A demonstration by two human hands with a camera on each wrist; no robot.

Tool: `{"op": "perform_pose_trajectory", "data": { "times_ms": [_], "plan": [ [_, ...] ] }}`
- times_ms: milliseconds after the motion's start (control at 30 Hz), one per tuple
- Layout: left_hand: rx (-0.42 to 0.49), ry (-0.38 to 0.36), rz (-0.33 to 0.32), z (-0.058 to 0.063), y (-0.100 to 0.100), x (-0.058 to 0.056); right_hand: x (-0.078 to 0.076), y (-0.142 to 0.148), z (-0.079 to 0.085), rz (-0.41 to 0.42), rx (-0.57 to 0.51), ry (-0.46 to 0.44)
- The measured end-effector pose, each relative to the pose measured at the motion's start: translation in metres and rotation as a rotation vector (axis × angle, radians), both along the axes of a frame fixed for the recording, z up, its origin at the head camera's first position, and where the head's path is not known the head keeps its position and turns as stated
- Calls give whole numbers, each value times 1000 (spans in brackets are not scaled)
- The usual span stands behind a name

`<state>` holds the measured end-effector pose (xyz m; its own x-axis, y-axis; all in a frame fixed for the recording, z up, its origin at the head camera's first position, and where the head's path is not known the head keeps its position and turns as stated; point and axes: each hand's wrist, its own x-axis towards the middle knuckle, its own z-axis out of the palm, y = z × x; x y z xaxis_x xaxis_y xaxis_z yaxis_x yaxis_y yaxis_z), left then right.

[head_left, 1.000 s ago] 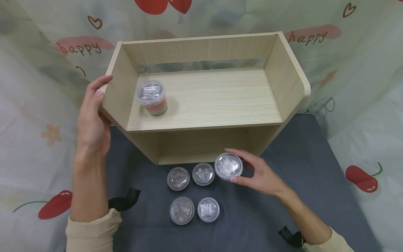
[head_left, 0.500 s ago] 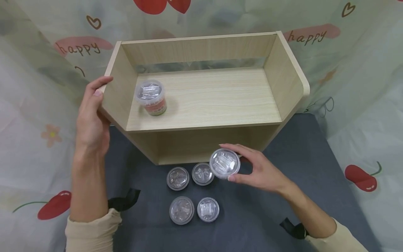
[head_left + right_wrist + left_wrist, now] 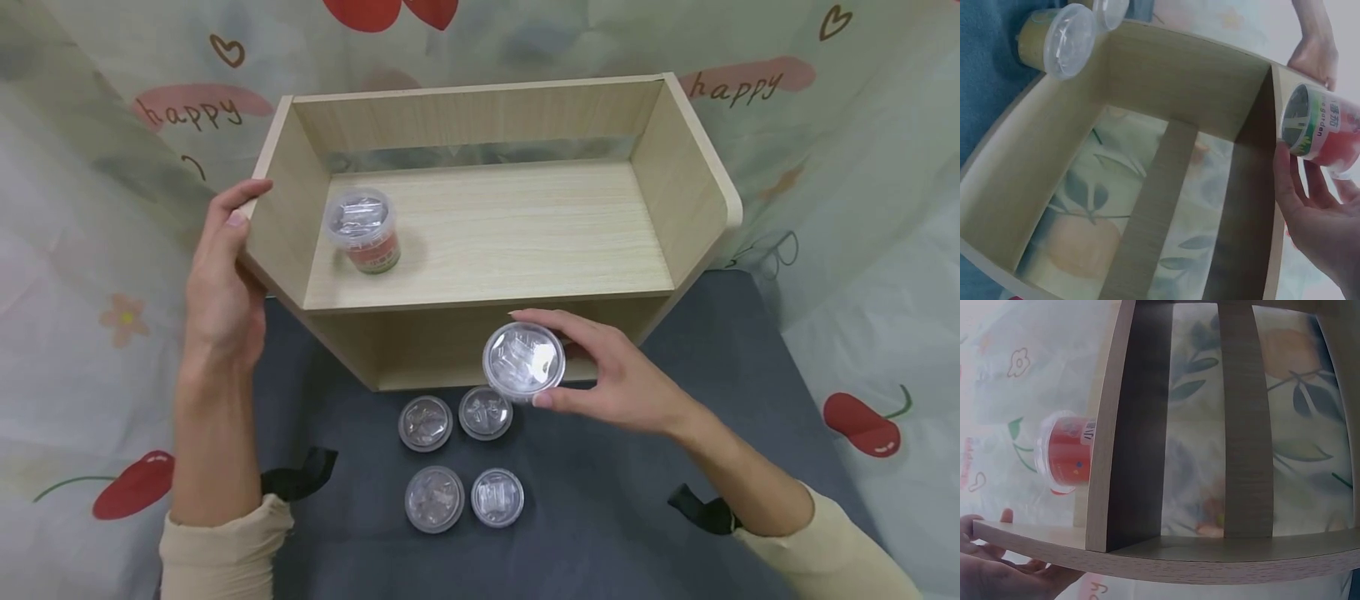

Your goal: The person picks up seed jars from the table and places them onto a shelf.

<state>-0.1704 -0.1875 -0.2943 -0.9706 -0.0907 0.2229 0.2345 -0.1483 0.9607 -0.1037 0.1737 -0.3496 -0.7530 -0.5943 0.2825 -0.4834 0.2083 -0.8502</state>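
"Start with the head view: what are your hands doing?"

"My left hand (image 3: 225, 283) grips the edge of the left side panel (image 3: 288, 208) of the wooden shelf (image 3: 480, 117), I'd say to steady it. My right hand (image 3: 618, 375) grasps a lidded cup (image 3: 523, 360) between thumb and fingers, raised off the bench (image 3: 600, 517) in front of the lower compartment (image 3: 435, 350). Holding it by the side probably spares the lid any squeezing."

"And the others?"

"Four more cups (image 3: 434, 499) stand on the bench in two loose pairs before the shelf, likely for easy reach. A red-labelled cup (image 3: 363, 232) stands upright on the upper board (image 3: 525, 233), near the left side panel; that end seems a sensible place, well apart from my right hand."

"What does the left wrist add?"

"My fingers wrap the panel's edge, some on each face, which should hold better than pushing from one side. The red-labelled cup shows beyond the board's edge, apart from my fingers."

"And the right wrist?"

"There the lidded cup's base and printed label show, with my fingers curved along its side. The base is uncovered, so I judge the hold leaves it free. It sits just beside the upper board's front edge; whether they touch, I can't tell."
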Motion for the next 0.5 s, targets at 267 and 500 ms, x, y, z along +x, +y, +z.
{"op": "perform_pose_trajectory", "data": {
  "times_ms": [267, 500],
  "plan": [
    [-17, -12, -14, 2, 0, 1, -7, -4, 11, -8, 9, 53],
    [-12, -21, -13, 3, 1, 2, -15, -8, 22, 15, -4, 62]
  ]
}}
